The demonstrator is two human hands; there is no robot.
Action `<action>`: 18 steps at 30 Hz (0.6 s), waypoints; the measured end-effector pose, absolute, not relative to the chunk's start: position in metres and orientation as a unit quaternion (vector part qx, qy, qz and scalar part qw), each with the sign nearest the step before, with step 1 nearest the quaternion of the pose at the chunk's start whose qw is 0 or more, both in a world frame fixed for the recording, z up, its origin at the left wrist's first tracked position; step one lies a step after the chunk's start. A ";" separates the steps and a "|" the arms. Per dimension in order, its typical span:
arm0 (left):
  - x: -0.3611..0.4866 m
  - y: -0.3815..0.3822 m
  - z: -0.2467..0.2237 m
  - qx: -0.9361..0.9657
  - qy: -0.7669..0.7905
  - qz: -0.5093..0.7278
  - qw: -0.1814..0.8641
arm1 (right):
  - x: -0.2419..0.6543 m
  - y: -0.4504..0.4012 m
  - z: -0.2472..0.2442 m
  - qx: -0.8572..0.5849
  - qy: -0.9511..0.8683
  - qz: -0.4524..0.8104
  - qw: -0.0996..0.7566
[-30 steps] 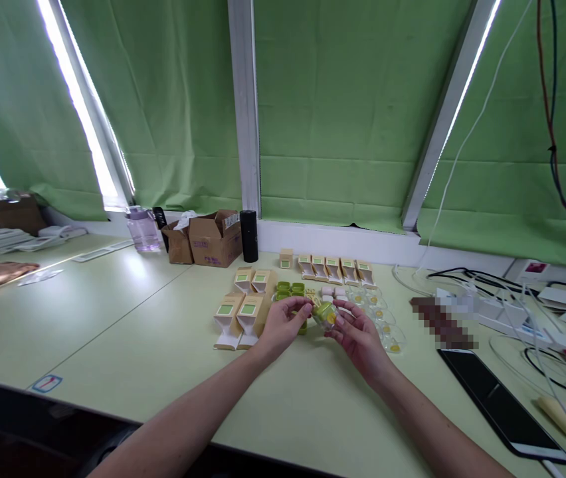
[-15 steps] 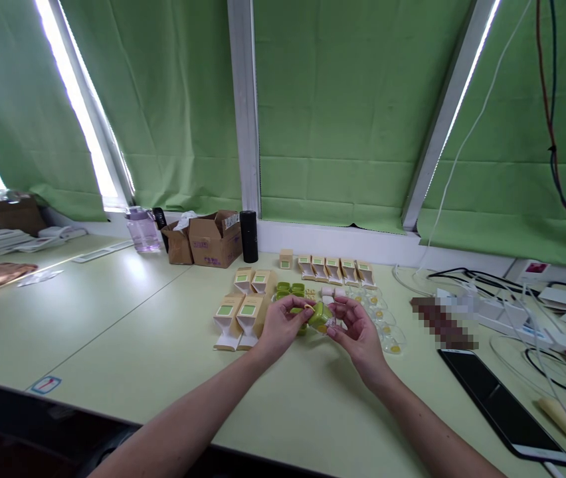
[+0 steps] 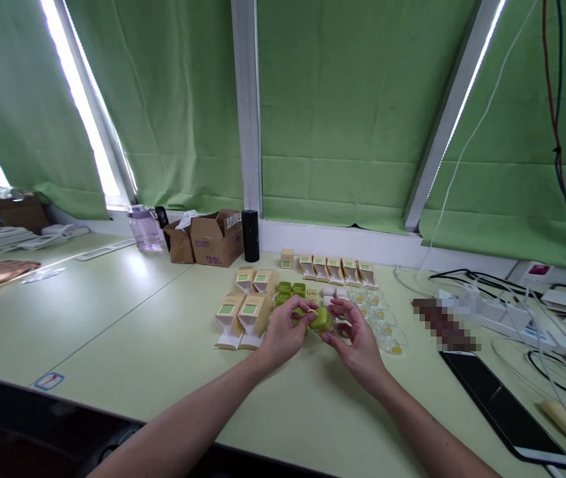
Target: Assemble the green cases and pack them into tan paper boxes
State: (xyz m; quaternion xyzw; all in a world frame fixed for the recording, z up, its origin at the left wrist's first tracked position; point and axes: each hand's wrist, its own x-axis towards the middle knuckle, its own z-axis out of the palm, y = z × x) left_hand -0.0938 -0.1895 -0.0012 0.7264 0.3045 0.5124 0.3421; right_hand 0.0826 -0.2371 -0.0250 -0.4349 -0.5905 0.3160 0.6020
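Between my two hands, above the table, is a small green rounded case with a yellow ring or loop at its left end. My left hand pinches that left end between thumb and fingers. On the other side, my right hand has its thumb and fingertips closed on the case's right end. Behind my hands stand more green cases, small yellow pieces and pinkish-white blocks, partly covered. Clear plastic domes with yellow centres lie in rows right of my right hand.
Open cream boxes stand left of my hands, with a row of similar boxes behind. Farther back are a cardboard box, a black cylinder and a purple bottle. A phone and cables lie at right.
The green case has turned in my hands, so its smooth green side shows more and the clear part at its right end shows less. My right hand has shifted slightly.
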 end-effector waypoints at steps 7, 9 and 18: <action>-0.096 -0.191 0.003 0.717 0.298 0.533 0.337 | 0.084 -0.239 -0.024 -0.432 -0.582 0.322 0.609; -0.097 -0.188 0.004 0.695 0.291 0.555 0.353 | 0.084 -0.239 -0.023 -0.430 -0.582 0.319 0.611; -0.104 -0.166 0.006 0.528 0.302 0.639 0.471 | 0.088 -0.243 -0.023 -0.433 -0.628 0.243 0.599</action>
